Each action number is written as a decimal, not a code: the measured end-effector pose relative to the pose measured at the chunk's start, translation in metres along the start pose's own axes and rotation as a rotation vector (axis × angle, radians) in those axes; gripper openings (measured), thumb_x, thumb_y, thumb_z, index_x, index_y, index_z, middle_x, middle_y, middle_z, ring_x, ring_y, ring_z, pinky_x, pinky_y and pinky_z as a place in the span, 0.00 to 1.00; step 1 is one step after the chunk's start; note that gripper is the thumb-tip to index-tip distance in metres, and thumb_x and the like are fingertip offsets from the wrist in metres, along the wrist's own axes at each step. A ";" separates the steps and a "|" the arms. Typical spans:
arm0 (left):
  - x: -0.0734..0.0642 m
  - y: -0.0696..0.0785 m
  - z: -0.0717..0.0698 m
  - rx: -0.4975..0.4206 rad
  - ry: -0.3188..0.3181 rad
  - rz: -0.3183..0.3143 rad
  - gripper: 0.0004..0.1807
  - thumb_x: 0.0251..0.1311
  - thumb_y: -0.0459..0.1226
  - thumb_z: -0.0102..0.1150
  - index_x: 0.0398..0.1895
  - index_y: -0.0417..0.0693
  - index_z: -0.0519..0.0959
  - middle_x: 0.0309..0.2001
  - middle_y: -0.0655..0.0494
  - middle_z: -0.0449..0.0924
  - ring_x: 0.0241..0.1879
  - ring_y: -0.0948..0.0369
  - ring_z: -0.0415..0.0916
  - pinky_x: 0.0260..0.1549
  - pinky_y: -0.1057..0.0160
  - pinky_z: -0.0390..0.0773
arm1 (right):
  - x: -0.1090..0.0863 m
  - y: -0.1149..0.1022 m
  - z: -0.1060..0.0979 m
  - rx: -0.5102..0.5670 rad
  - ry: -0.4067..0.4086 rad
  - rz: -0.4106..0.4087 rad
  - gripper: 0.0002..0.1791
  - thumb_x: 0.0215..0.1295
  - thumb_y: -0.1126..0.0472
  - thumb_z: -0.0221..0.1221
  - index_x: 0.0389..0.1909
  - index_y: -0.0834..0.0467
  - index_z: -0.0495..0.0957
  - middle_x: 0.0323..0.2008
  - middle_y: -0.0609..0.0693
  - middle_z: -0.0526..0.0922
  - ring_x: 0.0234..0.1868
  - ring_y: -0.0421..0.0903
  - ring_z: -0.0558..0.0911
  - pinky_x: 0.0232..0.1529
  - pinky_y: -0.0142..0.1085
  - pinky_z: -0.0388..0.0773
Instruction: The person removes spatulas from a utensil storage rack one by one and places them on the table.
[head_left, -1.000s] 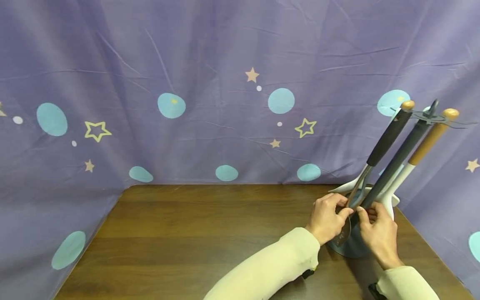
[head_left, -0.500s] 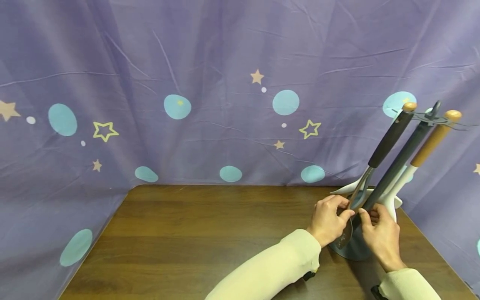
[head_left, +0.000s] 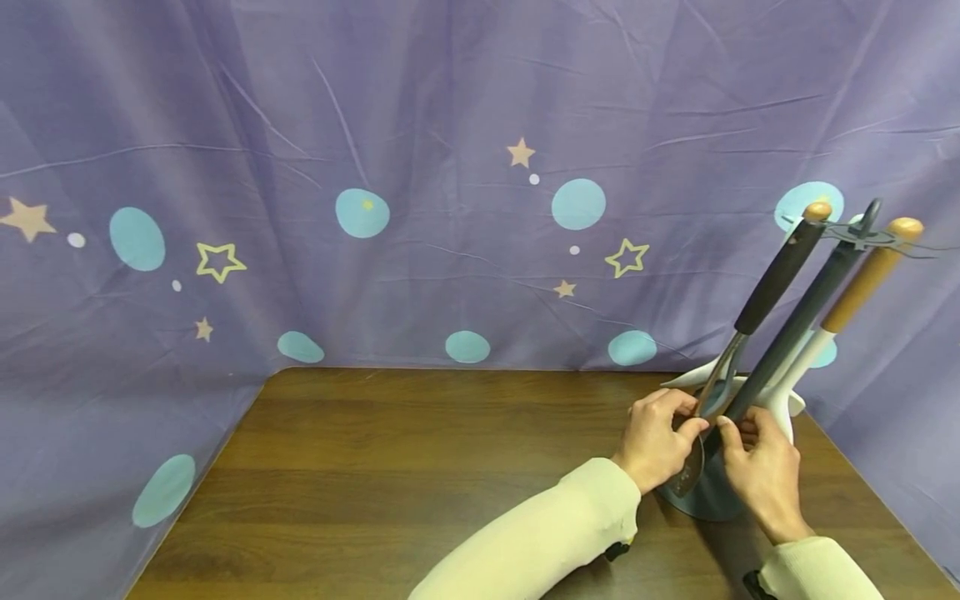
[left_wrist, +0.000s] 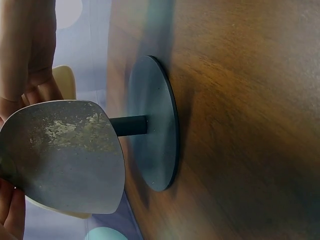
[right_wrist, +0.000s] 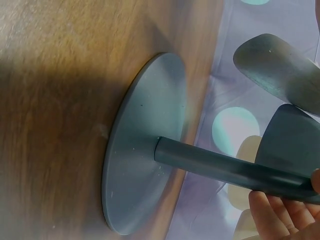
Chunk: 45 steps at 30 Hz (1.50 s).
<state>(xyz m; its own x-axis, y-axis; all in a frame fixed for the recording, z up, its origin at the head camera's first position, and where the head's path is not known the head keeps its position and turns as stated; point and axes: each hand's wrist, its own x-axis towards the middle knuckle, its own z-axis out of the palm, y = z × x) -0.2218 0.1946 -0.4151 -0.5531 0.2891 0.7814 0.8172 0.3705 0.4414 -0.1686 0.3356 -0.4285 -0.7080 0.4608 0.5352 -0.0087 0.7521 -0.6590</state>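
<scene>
In the head view my left hand [head_left: 658,435] pinches a metal turner [head_left: 690,471] near the top of its blade, thumb and index finger at its edge. The turner has a dark handle [head_left: 776,279] and leans up to the rack's top ring. Its stained blade [left_wrist: 65,155] fills much of the left wrist view. My right hand [head_left: 761,471] holds the grey pole [right_wrist: 210,165] of the utensil rack low down, fingers curled around it. The pole rises from a round grey base [right_wrist: 145,135] on the table.
A white utensil with a wooden handle [head_left: 862,287] hangs right of the pole. Behind it hang more pale utensils and a dark grey blade [right_wrist: 295,142]. The hook ring [head_left: 862,237] tops the rack. A purple patterned curtain [head_left: 450,167] borders the wooden table [head_left: 450,425].
The head view has turned slightly left, so the curtain pattern and table edge sit farther right. Both hands and the rack keep nearly the same pose.
</scene>
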 end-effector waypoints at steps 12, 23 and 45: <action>-0.002 -0.005 -0.006 -0.005 0.009 -0.001 0.11 0.47 0.37 0.73 0.33 0.49 0.81 0.31 0.64 0.82 0.32 0.75 0.76 0.37 0.86 0.68 | -0.002 -0.005 0.005 0.014 0.007 -0.035 0.09 0.63 0.62 0.61 0.37 0.64 0.75 0.34 0.62 0.83 0.30 0.15 0.65 0.29 0.13 0.65; -0.003 -0.008 -0.012 -0.010 0.016 0.004 0.11 0.47 0.36 0.74 0.33 0.48 0.81 0.31 0.63 0.82 0.32 0.75 0.77 0.37 0.86 0.68 | -0.003 -0.010 0.007 0.005 -0.013 -0.024 0.10 0.63 0.61 0.61 0.38 0.63 0.74 0.35 0.61 0.83 0.30 0.20 0.68 0.29 0.14 0.65; -0.005 -0.014 -0.021 -0.010 0.043 0.033 0.10 0.48 0.36 0.73 0.32 0.48 0.82 0.30 0.63 0.81 0.32 0.75 0.75 0.37 0.86 0.69 | -0.005 -0.018 0.017 0.016 -0.011 -0.031 0.09 0.62 0.62 0.61 0.38 0.63 0.75 0.34 0.60 0.83 0.29 0.16 0.66 0.29 0.14 0.66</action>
<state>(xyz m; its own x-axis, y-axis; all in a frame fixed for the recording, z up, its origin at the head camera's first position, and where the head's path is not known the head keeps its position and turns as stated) -0.2267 0.1697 -0.4161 -0.5182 0.2624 0.8140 0.8368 0.3524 0.4191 -0.1766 0.3119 -0.4283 -0.7153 0.4316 0.5496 -0.0423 0.7583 -0.6506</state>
